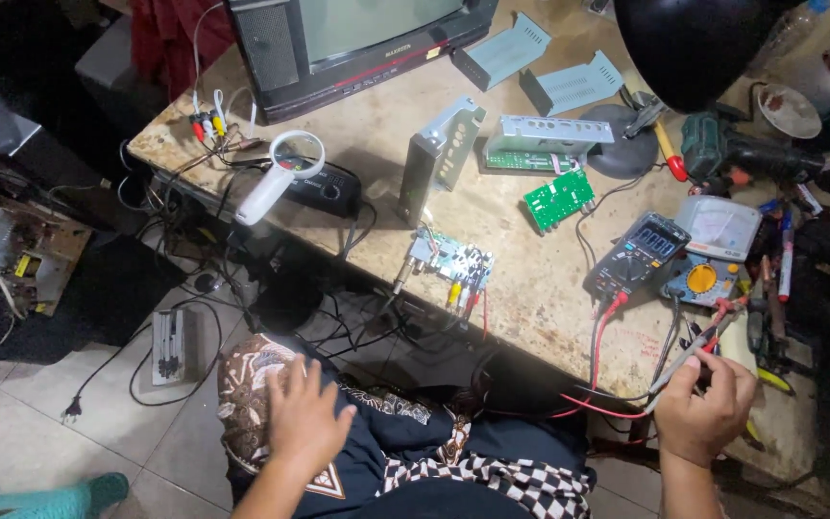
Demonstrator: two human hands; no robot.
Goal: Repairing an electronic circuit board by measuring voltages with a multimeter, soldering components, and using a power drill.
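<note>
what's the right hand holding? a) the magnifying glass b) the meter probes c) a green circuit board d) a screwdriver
b: the right hand grips the thin meter probes at the bench edge, their red and black leads running from the dark multimeter, while the left hand rests on the lap.

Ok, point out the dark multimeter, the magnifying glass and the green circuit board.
dark multimeter (638,254), head view, on its screen.
magnifying glass (297,154), head view, on the lens.
green circuit board (558,200), head view, on the board's middle.
</note>
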